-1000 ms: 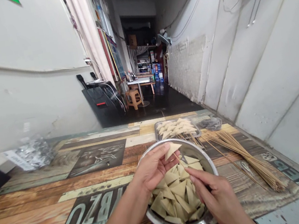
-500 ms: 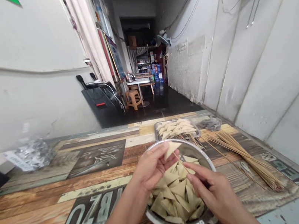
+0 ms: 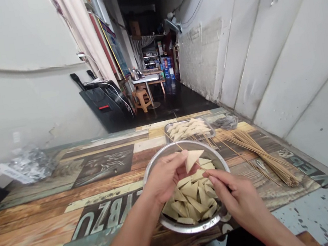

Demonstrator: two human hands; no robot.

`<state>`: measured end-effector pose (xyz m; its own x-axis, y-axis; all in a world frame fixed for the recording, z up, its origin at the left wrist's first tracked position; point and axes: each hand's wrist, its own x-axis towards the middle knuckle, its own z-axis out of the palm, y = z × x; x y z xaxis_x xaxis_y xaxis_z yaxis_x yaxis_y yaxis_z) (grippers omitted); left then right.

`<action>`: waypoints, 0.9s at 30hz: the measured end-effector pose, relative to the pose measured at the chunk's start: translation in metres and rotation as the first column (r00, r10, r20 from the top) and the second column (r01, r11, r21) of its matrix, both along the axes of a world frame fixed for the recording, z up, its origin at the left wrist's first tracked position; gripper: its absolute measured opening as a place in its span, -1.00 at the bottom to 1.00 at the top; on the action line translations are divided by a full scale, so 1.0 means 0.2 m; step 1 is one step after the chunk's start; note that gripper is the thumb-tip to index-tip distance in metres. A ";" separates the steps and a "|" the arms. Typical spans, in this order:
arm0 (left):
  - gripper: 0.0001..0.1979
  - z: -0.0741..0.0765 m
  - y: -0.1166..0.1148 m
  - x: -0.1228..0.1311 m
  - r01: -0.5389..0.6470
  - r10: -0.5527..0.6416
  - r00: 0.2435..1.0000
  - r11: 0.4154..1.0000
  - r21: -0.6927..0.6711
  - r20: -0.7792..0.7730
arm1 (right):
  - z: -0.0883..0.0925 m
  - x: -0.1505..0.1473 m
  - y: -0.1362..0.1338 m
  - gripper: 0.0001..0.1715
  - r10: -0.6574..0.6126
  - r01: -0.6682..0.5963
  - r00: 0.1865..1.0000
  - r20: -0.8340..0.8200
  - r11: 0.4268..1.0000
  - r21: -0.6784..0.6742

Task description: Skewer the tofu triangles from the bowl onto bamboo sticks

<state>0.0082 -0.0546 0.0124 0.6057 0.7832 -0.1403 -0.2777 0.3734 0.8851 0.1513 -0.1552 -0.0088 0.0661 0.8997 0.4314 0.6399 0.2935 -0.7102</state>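
Note:
My left hand (image 3: 164, 178) is closed on a pale tofu triangle (image 3: 194, 158), pinched between thumb and fingers above the bowl. In my right hand (image 3: 234, 190) is a thin bamboo skewer (image 3: 202, 168), gripped near its lower end by thumb and forefinger. The skewer runs through the tofu triangle, and its far end sticks out up and left past my left thumb. Below both hands, a round metal bowl (image 3: 225, 165) holds many loose tofu triangles (image 3: 190, 199). The left fingers partly hide the pieces at the bowl's left side.
Behind the bowl stands a metal tray (image 3: 212, 133) of skewered triangles. To the right lie a bundle of bamboo skewers (image 3: 269, 158) and a crumpled grey plastic bag (image 3: 226, 122). A clear bag of silvery packets (image 3: 30, 164) sits at the table's far left.
The skewer has been pushed through the tofu triangle, and its end now shows beyond my left hand. The camera view has shifted, so the table appears higher.

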 end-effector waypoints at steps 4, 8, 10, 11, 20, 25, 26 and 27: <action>-0.67 0.00 0.00 -0.02 0.185 -0.063 0.925 0.936 0.300 -0.374 | -0.02 0.03 0.00 -0.75 -0.063 0.063 0.998 -0.014 0.998 0.022; -0.72 -0.04 0.06 -0.07 0.353 0.520 0.471 0.629 0.693 -0.712 | -0.05 0.08 -0.03 -0.74 -0.121 0.122 0.992 -0.040 0.992 0.009; -0.77 -0.08 0.07 -0.08 0.534 0.606 0.295 0.537 0.653 -0.739 | -0.06 0.10 -0.04 -0.72 -0.116 0.117 0.992 -0.057 0.993 0.004; -0.79 -0.09 0.07 -0.08 0.601 0.616 0.249 0.507 0.617 -0.748 | -0.07 0.11 -0.05 -0.72 -0.113 0.114 0.991 -0.065 0.994 0.003; -0.78 -0.07 0.03 -0.04 0.747 0.566 0.174 0.457 0.483 -0.806 | -0.10 0.15 -0.06 -0.74 -0.112 0.114 0.988 -0.105 0.993 0.011; -0.75 -0.06 0.03 -0.03 0.741 0.456 0.228 0.491 0.458 -0.860 | -0.11 0.16 -0.07 -0.73 -0.127 0.129 0.987 -0.098 0.992 0.017; -0.82 -0.06 0.04 -0.03 0.750 0.443 0.230 0.486 0.448 -0.867 | -0.11 0.16 -0.07 -0.73 -0.128 0.131 0.987 -0.096 0.991 0.017; -0.88 -0.05 0.04 -0.03 0.759 0.436 0.236 0.476 0.445 -0.869 | -0.11 0.17 -0.07 -0.73 -0.132 0.134 0.987 -0.096 0.991 0.015</action>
<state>0.0024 -0.0467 0.0027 0.6520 0.7438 -0.1469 0.7551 -0.6195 0.2145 0.1848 -0.1701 -0.0307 0.2255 0.8708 0.4368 0.6048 0.2263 -0.7636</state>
